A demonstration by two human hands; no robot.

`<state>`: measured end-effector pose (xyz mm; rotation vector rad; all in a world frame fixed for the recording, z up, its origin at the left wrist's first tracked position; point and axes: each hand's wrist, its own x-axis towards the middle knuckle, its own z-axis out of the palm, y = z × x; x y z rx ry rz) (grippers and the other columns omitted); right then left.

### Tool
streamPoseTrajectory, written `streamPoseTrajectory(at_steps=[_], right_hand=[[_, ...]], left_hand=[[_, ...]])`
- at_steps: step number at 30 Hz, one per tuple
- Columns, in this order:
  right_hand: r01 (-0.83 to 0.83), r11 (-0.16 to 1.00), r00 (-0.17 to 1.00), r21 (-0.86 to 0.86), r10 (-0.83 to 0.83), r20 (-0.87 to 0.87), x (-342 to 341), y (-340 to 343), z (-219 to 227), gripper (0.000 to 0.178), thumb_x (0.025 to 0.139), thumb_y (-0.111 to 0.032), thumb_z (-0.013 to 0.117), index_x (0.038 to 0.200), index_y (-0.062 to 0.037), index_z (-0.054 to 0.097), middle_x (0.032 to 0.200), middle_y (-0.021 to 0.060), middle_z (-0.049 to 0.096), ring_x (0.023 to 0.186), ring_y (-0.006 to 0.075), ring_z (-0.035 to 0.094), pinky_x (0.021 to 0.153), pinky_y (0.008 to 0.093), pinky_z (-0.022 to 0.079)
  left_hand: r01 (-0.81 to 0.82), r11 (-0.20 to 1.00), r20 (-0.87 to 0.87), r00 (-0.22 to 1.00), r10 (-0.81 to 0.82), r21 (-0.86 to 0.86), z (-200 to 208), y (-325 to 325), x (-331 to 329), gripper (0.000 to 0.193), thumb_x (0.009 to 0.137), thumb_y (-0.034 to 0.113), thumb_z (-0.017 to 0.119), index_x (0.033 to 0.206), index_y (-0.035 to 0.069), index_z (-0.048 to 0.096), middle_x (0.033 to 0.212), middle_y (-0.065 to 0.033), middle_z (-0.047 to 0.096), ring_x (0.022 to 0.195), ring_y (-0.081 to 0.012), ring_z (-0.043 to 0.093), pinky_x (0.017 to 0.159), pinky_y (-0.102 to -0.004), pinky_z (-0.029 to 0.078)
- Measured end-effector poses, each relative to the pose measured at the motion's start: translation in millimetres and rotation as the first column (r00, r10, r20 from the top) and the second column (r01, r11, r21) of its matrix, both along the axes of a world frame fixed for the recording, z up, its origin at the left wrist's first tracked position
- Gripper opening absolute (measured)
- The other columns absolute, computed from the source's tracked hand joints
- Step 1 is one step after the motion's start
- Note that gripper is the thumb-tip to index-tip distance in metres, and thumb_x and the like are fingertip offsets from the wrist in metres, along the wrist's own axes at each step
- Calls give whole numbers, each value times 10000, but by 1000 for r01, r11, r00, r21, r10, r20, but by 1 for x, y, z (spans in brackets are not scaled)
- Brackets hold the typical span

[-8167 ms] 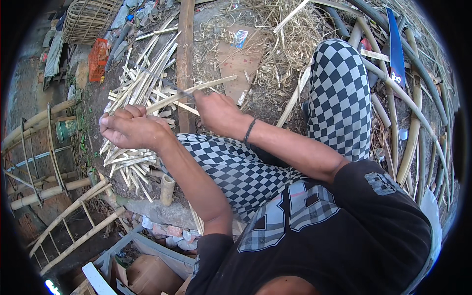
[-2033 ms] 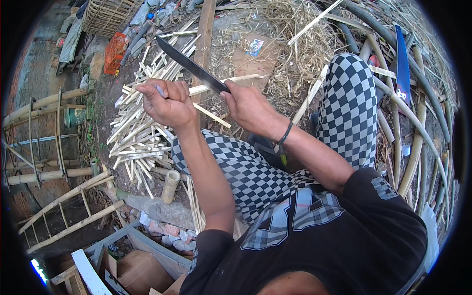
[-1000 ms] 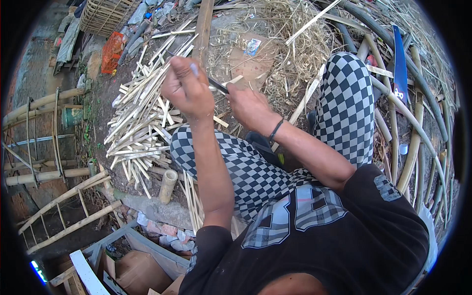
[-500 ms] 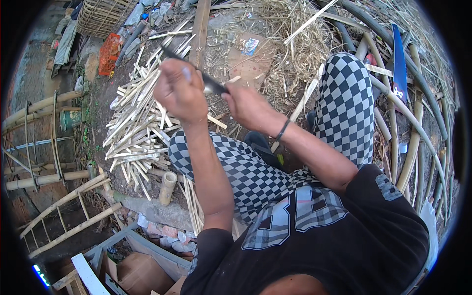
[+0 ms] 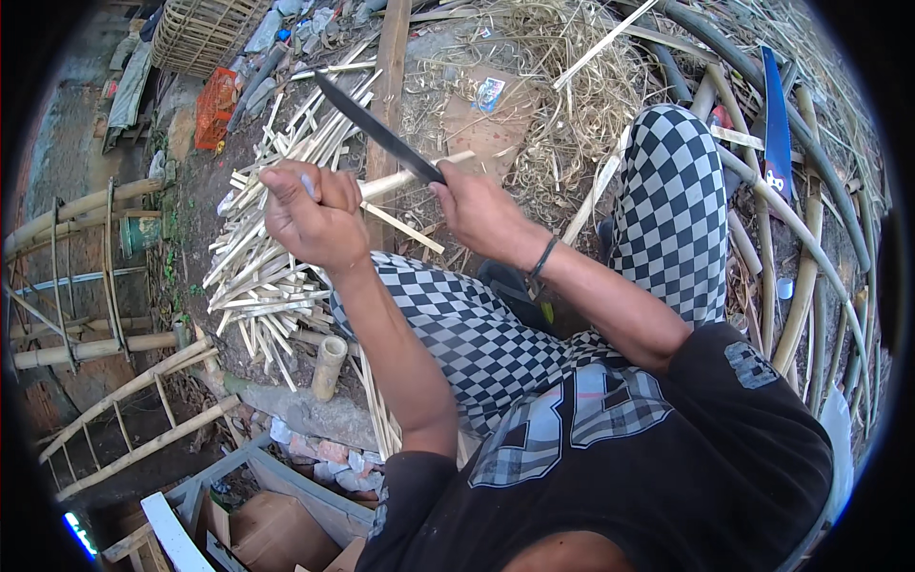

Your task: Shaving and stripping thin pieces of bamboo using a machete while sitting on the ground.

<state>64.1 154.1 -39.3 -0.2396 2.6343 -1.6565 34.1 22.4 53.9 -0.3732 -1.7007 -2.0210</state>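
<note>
My right hand [image 5: 484,212] grips the handle end of a long dark-bladed knife [image 5: 374,129]. Its blade points up and to the left. The fingers of my left hand [image 5: 316,214] are closed around one end of a pale bamboo strip [image 5: 389,183]. That strip reaches right, passing by the blade near my right hand; whether they touch I cannot tell. Behind and below my left hand lies a heap of split bamboo strips [image 5: 272,253] on the ground. A wooden plank [image 5: 389,71] runs away from me, just beyond the knife.
Bamboo shavings [image 5: 581,86] and a flattened piece of cardboard [image 5: 483,124] lie ahead. To the right are a blue saw [image 5: 777,124] and several bamboo poles [image 5: 801,286]. A short bamboo section [image 5: 329,367] stands at left, with an orange crate [image 5: 214,107] and woven basket [image 5: 205,38] farther off.
My left hand has moved left and slightly down, away from the knife, and the strip in it now shows. My right hand and the knife have barely moved.
</note>
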Motion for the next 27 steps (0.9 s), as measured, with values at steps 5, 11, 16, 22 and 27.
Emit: streamPoseTrajectory(at_steps=[5, 11, 16, 22, 27], right_hand=[[6, 994, 999, -107, -11, -42, -12, 35, 63, 228, 1004, -186, 474, 1089, 21, 517, 761, 280, 639, 774, 482, 634, 703, 568, 493], [-108, 986, 992, 128, 98, 78, 9, 2, -22, 248, 1005, -205, 468, 1114, 8, 528, 779, 256, 648, 776, 485, 628, 724, 580, 487], [-2, 1000, 1000, -16, 2, 23, -18, 32, 33, 270, 998, -207, 472, 1116, 27, 538, 818, 270, 656, 811, 479, 636, 746, 579, 486], [16, 999, 999, -36, -15, 46, 5, -2, -9, 273, 996, -203, 474, 1119, 31, 541, 845, 293, 650, 863, 473, 636, 782, 566, 488], [7, 999, 1000, -32, -8, -23, -29, 16, -13, 248, 1002, -205, 488, 1062, 27, 550, 783, 267, 622, 774, 442, 627, 723, 518, 481]], left_hand=[[-86, 996, 16, 996, 86, -12, 1, -5, 0, 513, 1025, 477, 463, 681, 112, 360, 455, 44, 231, 363, -53, 137, 353, -251, 119], [-17, 999, -13, 1000, 16, -43, 3, 20, -1, 512, 1024, 478, 466, 681, 111, 365, 450, 38, 253, 356, -55, 151, 353, -249, 127], [-81, 997, 31, 996, 81, -19, -1, -6, 1, 514, 1040, 458, 438, 680, 95, 381, 456, 44, 255, 359, -47, 177, 350, -236, 153], [-32, 998, -15, 999, 31, -52, 7, 26, -1, 517, 1030, 481, 449, 679, 112, 363, 447, 46, 224, 361, -52, 145, 355, -249, 113], [-69, 997, 53, 996, 68, 19, 2, -7, 0, 500, 1034, 470, 451, 690, 118, 363, 449, 45, 223, 369, -52, 124, 364, -253, 109]])
